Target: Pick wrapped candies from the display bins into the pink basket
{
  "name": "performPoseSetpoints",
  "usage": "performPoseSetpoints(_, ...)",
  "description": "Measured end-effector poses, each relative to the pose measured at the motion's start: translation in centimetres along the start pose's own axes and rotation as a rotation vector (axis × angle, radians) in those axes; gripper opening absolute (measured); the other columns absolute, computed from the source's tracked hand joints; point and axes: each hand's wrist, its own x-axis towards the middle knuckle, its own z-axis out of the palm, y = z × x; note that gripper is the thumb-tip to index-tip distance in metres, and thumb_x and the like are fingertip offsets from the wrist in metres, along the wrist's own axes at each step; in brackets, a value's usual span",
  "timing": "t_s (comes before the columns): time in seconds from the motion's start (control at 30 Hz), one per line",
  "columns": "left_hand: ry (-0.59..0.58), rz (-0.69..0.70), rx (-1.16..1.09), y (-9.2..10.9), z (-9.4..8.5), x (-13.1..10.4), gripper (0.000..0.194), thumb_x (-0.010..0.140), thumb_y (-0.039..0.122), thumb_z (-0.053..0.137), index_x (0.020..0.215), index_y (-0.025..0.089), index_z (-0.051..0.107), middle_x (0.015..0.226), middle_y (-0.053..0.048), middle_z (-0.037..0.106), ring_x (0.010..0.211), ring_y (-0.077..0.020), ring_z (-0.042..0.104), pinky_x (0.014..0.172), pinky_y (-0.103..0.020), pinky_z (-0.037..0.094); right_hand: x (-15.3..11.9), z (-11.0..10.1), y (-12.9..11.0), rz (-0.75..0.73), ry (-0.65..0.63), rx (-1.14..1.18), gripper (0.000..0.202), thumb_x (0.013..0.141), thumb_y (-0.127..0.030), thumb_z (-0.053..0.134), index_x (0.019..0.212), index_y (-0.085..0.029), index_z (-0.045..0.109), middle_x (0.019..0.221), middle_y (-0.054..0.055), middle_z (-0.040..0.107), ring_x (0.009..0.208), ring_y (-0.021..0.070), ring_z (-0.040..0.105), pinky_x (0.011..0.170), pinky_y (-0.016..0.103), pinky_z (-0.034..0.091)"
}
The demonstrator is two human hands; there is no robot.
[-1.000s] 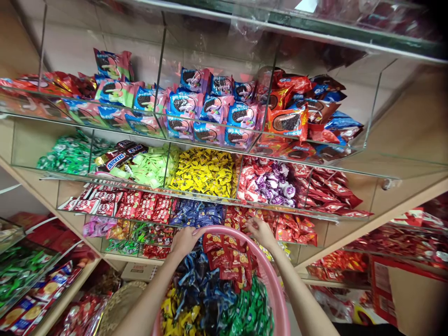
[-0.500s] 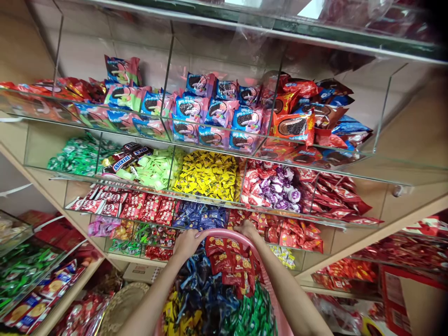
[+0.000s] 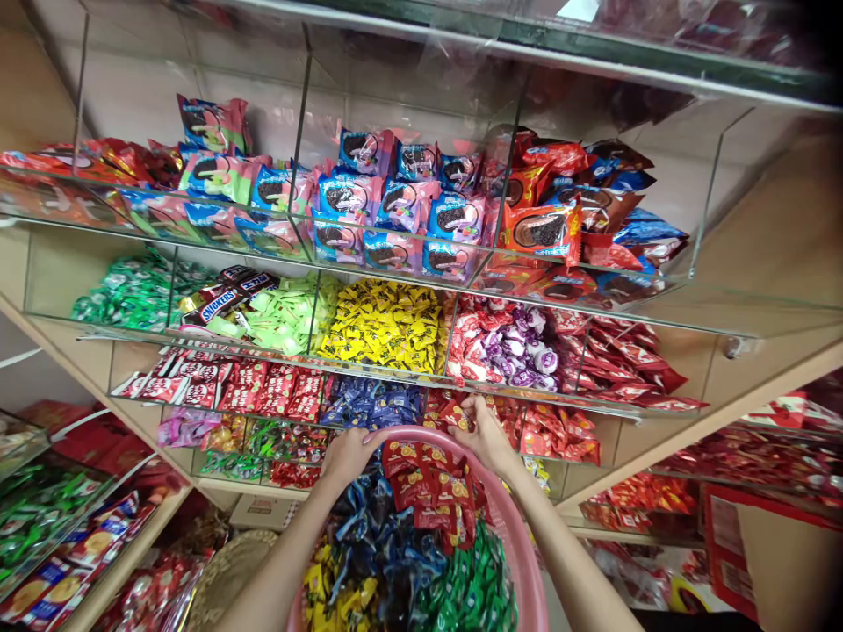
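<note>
A round pink basket [image 3: 532, 570] is in front of me, holding red packets [image 3: 435, 491], dark blue wrapped sweets [image 3: 388, 544], green wrapped sweets [image 3: 471, 584] and yellow wrapped sweets [image 3: 335, 588]. My left hand [image 3: 349, 456] is closed around its far left rim. Just past the far right rim, my right hand [image 3: 488, 439] is at a shelf compartment of red packets [image 3: 441, 408]. Its thumb and forefinger are apart, and I see nothing held between them. The other fingers are partly hidden.
Glass-divided shelves rise ahead, with yellow sweets [image 3: 382, 325], purple-and-white sweets [image 3: 523, 347], blue sweets [image 3: 372, 402] and wrapped cookies [image 3: 346, 197]. Clear glass edges run close above my hands. A woven basket [image 3: 237, 575] and a cardboard box [image 3: 263, 512] are low on the left.
My right hand has left the basket rim and moved up toward the red packets, its fingers spreading. My left hand keeps its hold. The view has shifted slightly.
</note>
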Motion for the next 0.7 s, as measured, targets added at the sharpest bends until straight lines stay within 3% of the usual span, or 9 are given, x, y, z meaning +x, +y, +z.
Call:
performPoseSetpoints(0.2,0.009,-0.004,-0.007,-0.1,0.2,0.1,0.068,0.074,0.074,0.019,0.065,0.021,0.059,0.069,-0.005,0.064,0.066,-0.0181,0.059,0.051,-0.021,0.025,-2.8,-1.3,-3.0,-0.11,-0.052,-0.13,0.039,0.072,-0.032,0.058,0.107,-0.023,0.042,0.098,0.004,0.055,0.092,0.0211,0.05,0.079,0.033,0.037)
performPoseSetpoints(0.7,0.006,-0.018,-0.011,0.2,-0.1,-0.2,0.066,0.075,0.073,0.021,0.063,0.02,0.058,0.067,-0.005,0.063,0.067,-0.018,0.059,0.051,-0.021,0.025,-3.8,-0.5,-2.7,-0.174,-0.333,-0.257,0.028,0.075,-0.034,0.058,0.1,-0.024,0.053,0.103,0.004,0.056,0.096,0.0207,0.048,0.079,0.032,0.035)
